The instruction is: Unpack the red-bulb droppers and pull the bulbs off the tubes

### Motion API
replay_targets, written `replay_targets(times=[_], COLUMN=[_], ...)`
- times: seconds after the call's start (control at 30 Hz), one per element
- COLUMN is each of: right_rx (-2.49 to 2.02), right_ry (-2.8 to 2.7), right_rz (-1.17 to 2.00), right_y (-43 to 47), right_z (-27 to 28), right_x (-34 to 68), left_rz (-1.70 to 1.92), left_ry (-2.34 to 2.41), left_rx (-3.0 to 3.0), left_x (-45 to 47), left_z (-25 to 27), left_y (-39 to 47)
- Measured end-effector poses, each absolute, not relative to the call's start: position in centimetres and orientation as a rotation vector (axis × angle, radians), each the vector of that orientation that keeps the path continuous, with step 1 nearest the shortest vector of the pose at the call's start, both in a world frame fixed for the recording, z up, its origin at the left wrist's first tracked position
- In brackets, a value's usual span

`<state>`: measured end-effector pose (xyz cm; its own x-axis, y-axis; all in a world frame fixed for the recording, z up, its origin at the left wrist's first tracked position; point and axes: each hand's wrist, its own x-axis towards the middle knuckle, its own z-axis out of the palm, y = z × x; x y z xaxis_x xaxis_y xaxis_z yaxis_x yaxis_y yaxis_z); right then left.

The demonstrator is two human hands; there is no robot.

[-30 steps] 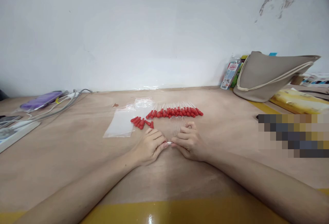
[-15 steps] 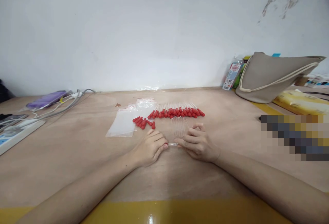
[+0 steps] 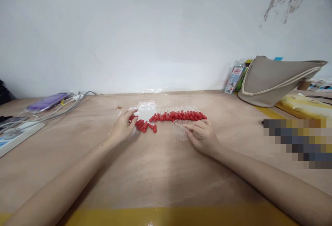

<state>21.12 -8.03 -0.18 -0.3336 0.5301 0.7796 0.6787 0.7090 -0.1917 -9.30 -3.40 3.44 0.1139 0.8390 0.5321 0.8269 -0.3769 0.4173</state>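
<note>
My left hand (image 3: 123, 125) is at the small pile of red rubber bulbs (image 3: 141, 125), its thumb and fingers curled around one red rubber bulb (image 3: 132, 117). Flat clear zip bags (image 3: 147, 107) lie behind and partly under this hand. Farther right, my right hand (image 3: 203, 135) pinches the end of a thin clear dropper tube (image 3: 180, 125) between thumb and forefinger. Below that tube, several loose clear tubes (image 3: 180, 134) lie side by side. Beyond them stretches a row of red-bulbed droppers (image 3: 178, 115), tips pointing toward the wall.
A grey bag (image 3: 269, 80) and a bottle (image 3: 234, 79) stand at the back right beside a yellow packet (image 3: 306, 105). On the left are a power strip (image 3: 23, 136), cables (image 3: 67, 106) and a purple pouch (image 3: 48, 102). Yellow tape (image 3: 124, 215) runs along the table's front edge.
My hands were together at the middle, holding a clear tube with a bit of red between them. Now they are apart: the left at the bulbs, the right over the loose tubes.
</note>
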Motion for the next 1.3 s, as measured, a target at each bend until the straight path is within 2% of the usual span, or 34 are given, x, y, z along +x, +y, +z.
replay_targets(times=[0.2, 0.43, 0.67, 0.87, 1.13, 1.3], right_rx=[-0.990, -1.127, -1.197, -1.187, -1.167, -1.149], right_ry=[-2.052, -2.232, -2.316, -2.358, -2.178, -2.129], right_rz=[-0.289, -0.476, -0.284, -0.247, -0.217, -0.190], right_y=[-6.1, -5.6, -6.6, -6.8, -6.6, -6.9], right_z=[0.5, -0.1, 0.4, 0.4, 0.9, 0.6], right_x=[18.1, 16.2, 16.1, 16.3, 18.3, 20.7], left_rz=[1.026, 0.932, 0.977, 0.755, 0.492, 0.594], left_ry=[1.966, 1.924, 1.937, 1.941, 1.993, 2.054], left_rx=[2.085, 2.048, 2.182, 2.483, 2.357, 2.289], left_x=[-10.5, -10.5, -9.0, -6.1, -4.6, -4.5], left_z=[2.7, 1.3, 2.8, 3.4, 3.9, 3.9], left_y=[0.3, 1.0, -0.2, -0.2, 1.7, 2.1])
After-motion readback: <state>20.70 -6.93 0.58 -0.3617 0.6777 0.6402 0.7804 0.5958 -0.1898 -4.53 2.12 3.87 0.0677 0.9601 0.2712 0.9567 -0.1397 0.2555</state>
